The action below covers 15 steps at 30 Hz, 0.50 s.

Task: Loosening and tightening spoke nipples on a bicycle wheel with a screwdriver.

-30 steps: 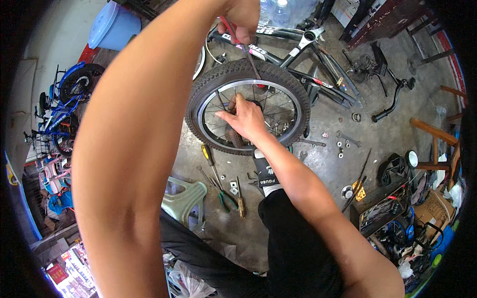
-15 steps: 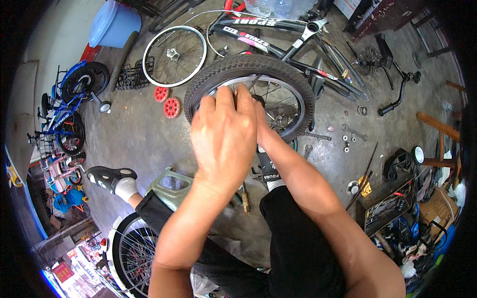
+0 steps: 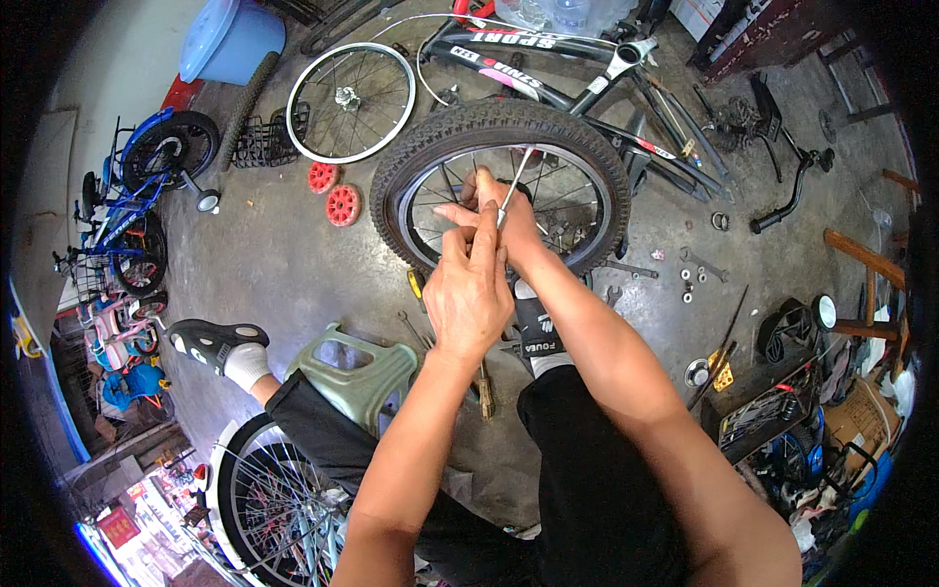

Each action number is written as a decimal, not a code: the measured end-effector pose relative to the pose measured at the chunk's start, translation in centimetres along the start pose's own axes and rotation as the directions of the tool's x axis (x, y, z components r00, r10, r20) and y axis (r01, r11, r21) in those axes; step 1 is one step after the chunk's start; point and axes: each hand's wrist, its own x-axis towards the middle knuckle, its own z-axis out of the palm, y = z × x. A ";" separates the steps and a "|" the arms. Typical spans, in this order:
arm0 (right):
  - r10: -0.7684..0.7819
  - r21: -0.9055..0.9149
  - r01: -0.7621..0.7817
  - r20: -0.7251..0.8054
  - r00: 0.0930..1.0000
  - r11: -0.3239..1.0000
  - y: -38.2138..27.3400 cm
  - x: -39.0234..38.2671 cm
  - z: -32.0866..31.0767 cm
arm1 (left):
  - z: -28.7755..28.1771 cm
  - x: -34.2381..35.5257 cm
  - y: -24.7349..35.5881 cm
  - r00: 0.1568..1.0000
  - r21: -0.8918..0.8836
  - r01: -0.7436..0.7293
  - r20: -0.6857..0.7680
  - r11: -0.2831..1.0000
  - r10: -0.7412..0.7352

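Note:
A bicycle wheel with a knobby black tire (image 3: pixel 494 115) stands tilted in front of me, silver spokes around its hub. My left hand (image 3: pixel 471 289) is closed on a thin silver rod (image 3: pixel 516 184), the index finger stretched along it. The rod points up toward the far rim; its kind is unclear. Just beyond, my right hand (image 3: pixel 504 215) reaches in among the spokes near the hub. Its thumb and index finger are spread apart. The rod and spokes partly cover its other fingers.
Behind the wheel lies a black bicycle frame (image 3: pixel 499 73), with a bare rim (image 3: pixel 406 103) to its left. Red wheels (image 3: pixel 342 205) rest on the floor. A green stool (image 3: pixel 357 377) is by my left leg. Wrenches (image 3: pixel 700 262) and nuts lie at right.
My left hand has moved back toward me, baring the right hand and the silver rod. Earlier it covered the hub area. The whole view has shifted slightly.

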 end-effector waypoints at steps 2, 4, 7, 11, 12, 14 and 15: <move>0.044 0.011 -0.044 0.027 0.999 0.999 -0.4 0.5 0.1 | -0.2 0.5 -1.2 0.999 0.031 -0.042 -0.009 0.999 0.042; 0.108 -0.084 -0.102 0.079 0.991 0.991 -1.4 0.2 -0.1 | -0.1 0.5 -2.8 0.993 0.052 -0.099 -0.056 0.994 0.102; -0.021 -0.228 0.024 0.015 1.000 0.973 -0.5 0.2 -0.2 | -1.5 0.2 -0.6 0.998 0.070 0.039 0.045 0.997 -0.042; 0.005 -0.265 -0.004 0.000 1.000 0.964 0.0 1.4 -0.8 | -5.1 -3.8 4.8 0.987 -0.105 0.141 0.087 0.984 -0.132; -0.051 -0.288 0.045 -0.017 0.999 0.957 -0.2 1.5 -0.6 | -5.9 -4.1 5.2 0.988 -0.103 0.118 0.112 0.988 -0.107; -0.027 -0.278 0.025 -0.003 1.000 0.960 -0.6 1.3 -0.4 | -7.6 -4.1 5.7 0.985 -0.098 0.074 0.160 0.992 -0.058; -0.028 -0.279 0.027 -0.002 1.000 0.960 -0.6 1.3 -0.4 | -8.6 -2.7 6.2 0.984 -0.057 0.061 0.174 0.997 -0.050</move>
